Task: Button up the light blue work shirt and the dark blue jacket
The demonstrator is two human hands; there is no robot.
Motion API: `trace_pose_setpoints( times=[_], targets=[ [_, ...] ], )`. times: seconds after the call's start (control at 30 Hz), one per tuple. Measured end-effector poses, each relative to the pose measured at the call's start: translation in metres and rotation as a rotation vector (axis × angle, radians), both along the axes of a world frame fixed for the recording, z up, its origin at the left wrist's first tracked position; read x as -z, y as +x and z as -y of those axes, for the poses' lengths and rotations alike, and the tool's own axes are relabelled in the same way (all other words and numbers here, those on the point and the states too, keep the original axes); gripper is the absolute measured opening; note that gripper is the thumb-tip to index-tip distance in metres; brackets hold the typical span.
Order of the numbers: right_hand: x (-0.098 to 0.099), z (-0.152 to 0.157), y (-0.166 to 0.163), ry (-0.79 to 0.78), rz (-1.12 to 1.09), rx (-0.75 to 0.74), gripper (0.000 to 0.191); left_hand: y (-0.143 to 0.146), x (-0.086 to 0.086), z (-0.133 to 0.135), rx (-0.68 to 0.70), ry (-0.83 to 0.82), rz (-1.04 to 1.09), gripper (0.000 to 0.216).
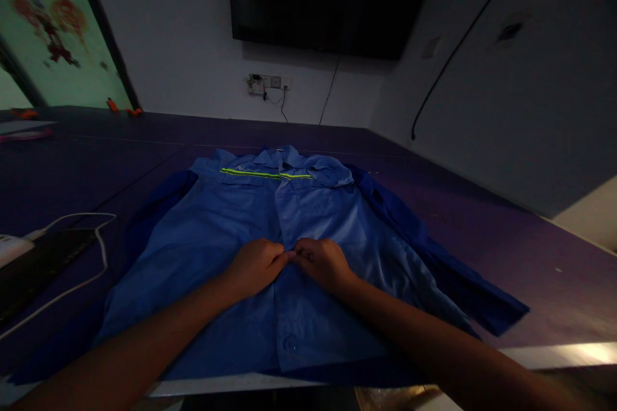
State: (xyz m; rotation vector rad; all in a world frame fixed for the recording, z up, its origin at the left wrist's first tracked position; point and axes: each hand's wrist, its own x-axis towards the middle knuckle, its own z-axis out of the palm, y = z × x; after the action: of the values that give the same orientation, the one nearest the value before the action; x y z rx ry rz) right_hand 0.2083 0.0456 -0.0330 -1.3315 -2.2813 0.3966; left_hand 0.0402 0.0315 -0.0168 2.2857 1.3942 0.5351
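A blue work jacket (318,212) lies spread front side up, its collar at the far end and its hem near the table's front edge. Yellow-green piping runs across the chest, and dark blue sleeves reach out on both sides. My left hand (258,263) and my right hand (322,260) meet at the middle of the front placket. Both are closed, fingers pinching the jacket's front edge between them. What lies right under the fingertips is hidden. Lower on the placket a round button (290,343) shows.
The purple table (482,237) has a pale front edge. At left are a black device (53,263) and a white cable (103,250). Small orange objects (113,104) lie at the far left. A wall screen (328,0) hangs above sockets (274,82).
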Motion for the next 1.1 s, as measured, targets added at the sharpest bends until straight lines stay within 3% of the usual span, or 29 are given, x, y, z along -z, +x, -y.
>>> trace_pose_setpoints(
  times=[0.27,0.5,0.83,1.0,1.1],
  targets=[
    [-0.003,0.002,0.0,0.008,-0.032,-0.002,0.019,-0.002,0.001,-0.007,-0.037,-0.233,0.339,0.046],
    [-0.007,0.011,0.003,0.203,-0.015,-0.084,0.026,-0.003,-0.002,-0.008,-0.051,-0.527,0.614,0.055],
    [-0.014,0.03,0.007,0.672,0.064,-0.498,0.032,-0.012,-0.015,0.002,0.178,-0.889,0.297,0.05],
    [-0.019,0.046,0.006,0.714,0.102,-0.734,0.031,-0.013,-0.018,0.008,0.351,-0.969,0.195,0.033],
    [-0.018,0.054,0.004,0.743,0.148,-0.826,0.036,-0.012,-0.019,0.013,0.379,-0.955,0.14,0.025]
  ],
)
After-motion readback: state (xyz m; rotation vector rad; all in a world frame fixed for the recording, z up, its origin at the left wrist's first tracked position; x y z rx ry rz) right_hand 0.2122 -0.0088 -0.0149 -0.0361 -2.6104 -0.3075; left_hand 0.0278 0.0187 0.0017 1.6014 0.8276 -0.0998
